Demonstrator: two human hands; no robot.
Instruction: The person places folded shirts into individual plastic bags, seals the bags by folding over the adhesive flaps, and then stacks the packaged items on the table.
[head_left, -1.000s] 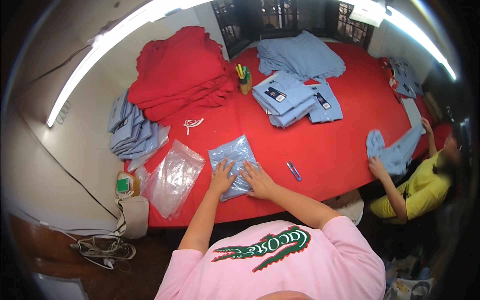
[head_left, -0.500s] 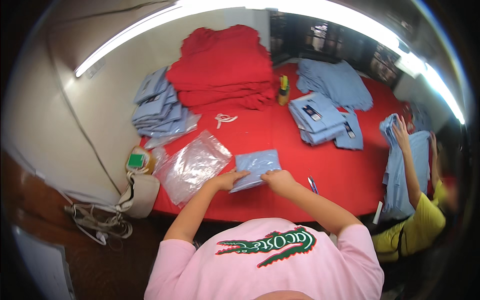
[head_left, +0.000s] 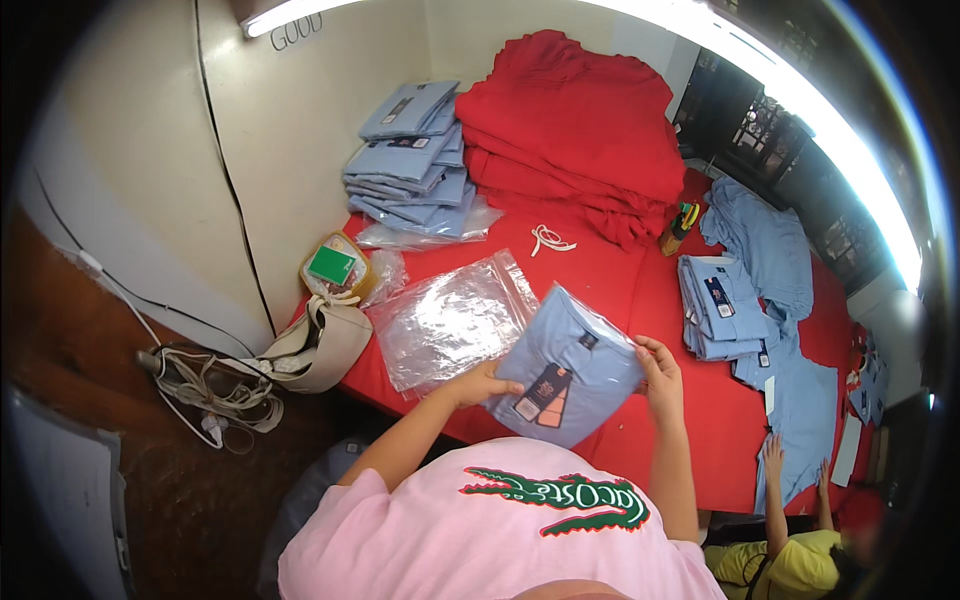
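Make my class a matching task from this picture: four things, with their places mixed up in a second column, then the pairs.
1. bagged blue shirt
2. clear plastic packaging
3. pen holder
4. red cloth pile

A. just right of the red cloth pile
B. held by the left hand and right hand
C. between the leftmost blue shirt stack and the pen holder
D. flat on the tabletop, left of the bagged blue shirt

Pairs: 1-B; 2-D; 3-A; 4-C

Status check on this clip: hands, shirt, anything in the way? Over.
Left hand and right hand gripping bagged shirt at opposite sides. Dark tag facing camera. Clear plastic near left hand, not blocking shirt.
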